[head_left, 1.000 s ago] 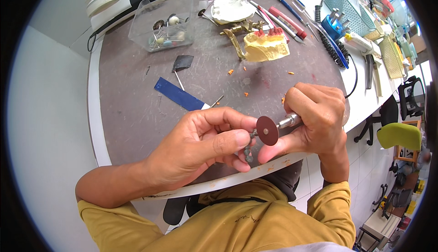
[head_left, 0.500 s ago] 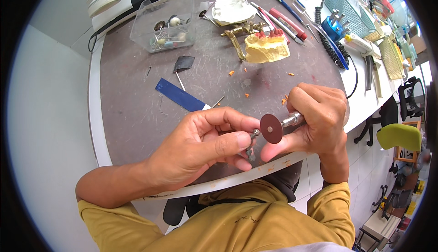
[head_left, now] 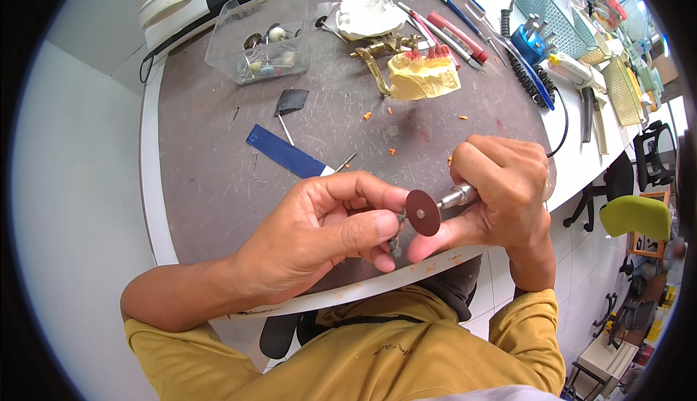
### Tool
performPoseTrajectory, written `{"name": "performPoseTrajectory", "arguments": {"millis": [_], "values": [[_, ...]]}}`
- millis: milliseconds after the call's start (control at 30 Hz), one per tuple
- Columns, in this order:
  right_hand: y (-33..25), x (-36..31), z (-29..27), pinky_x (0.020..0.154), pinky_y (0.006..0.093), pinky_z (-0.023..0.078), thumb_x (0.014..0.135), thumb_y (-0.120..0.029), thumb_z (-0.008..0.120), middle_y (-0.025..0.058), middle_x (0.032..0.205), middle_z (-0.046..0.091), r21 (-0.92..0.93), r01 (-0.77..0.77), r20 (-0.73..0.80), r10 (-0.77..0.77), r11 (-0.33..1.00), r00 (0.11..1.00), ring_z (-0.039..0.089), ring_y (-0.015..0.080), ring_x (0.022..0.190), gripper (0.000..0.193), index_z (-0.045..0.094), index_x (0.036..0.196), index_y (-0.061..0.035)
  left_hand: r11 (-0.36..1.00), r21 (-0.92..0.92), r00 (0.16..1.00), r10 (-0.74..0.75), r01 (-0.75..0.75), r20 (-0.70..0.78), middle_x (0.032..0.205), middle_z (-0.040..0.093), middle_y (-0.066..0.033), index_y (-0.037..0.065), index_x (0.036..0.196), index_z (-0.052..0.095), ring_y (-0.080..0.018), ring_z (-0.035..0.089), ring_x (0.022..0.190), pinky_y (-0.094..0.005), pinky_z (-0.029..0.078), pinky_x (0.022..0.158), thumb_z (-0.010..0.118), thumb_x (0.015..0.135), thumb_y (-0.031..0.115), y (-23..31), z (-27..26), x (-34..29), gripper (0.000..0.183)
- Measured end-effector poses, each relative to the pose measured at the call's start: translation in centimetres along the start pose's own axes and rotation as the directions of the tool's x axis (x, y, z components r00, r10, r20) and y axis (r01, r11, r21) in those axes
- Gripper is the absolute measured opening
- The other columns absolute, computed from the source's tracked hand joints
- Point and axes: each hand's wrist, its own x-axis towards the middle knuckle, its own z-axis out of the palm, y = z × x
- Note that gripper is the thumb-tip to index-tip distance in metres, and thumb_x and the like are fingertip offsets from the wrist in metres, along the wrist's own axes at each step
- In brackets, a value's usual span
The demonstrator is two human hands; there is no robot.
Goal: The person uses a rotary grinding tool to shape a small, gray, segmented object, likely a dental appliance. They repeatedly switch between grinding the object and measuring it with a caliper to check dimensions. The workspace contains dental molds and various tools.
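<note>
Between the thumb and fingers of my left hand [head_left: 319, 223] is a small, knobbly grey metal casting [head_left: 394, 245], partly hidden by the fingertips. My right hand [head_left: 508, 190] is wrapped round a silver rotary handpiece [head_left: 459, 196]. A round reddish-brown cutting disc [head_left: 425, 201] is mounted on its tip. The disc overlaps the upper end of the casting beside my left fingertips; whether they touch I cannot tell. The right thumb stretches below the disc toward the left fingers. Both hands are above the near edge of the bench.
Beyond my hands lie a blue strip [head_left: 283, 150] and a dark square sheet [head_left: 292, 101]. Farther back are a clear box [head_left: 254, 70] of small polishing bits, a yellow tooth model [head_left: 425, 80] on a brass articulator [head_left: 372, 73], a white cast [head_left: 369, 17] and a red marker [head_left: 457, 36].
My right hand has shifted slightly left, bringing the disc over the casting's upper end, which was visible beside it before. The left hand keeps its grip, nearly in place.
</note>
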Motion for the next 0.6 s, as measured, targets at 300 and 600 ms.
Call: {"name": "performPoseTrajectory", "arguments": {"millis": [300,600], "values": [[0.07,-0.02,0.06,0.036,0.0287,0.032,0.053,-0.073,0.069,-0.0006,0.048,0.032,0.002,0.009,0.009,-0.009,1.000,1.000,0.039,0.0160,0.037,0.072,0.036,0.054,-0.0097,1.000,0.020,1.000,-0.013,0.014,-0.009,0.109,0.059,-0.0090,0.003,0.106,0.059,-0.0154,0.059,0.090,-0.0290,0.058,0.069,0.064,0.087,0.010,0.08,0.00,0.01,0.021],[0.03,0.01,0.06,0.037,0.0284,0.032,0.052,-0.073,0.070,0.0001,0.047,0.031,0.011,0.008,-0.015,-0.008,1.000,1.000,0.037,0.0169,0.037,0.072,0.035,0.055,-0.0094,1.000,0.010,1.000,-0.002,0.002,0.009,0.109,0.060,-0.0095,0.005,0.106,0.058,-0.0160,0.060,0.094,-0.0306,0.057,0.073,0.062,0.089,0.010,0.07,0.07,-0.04,0.018]]}}
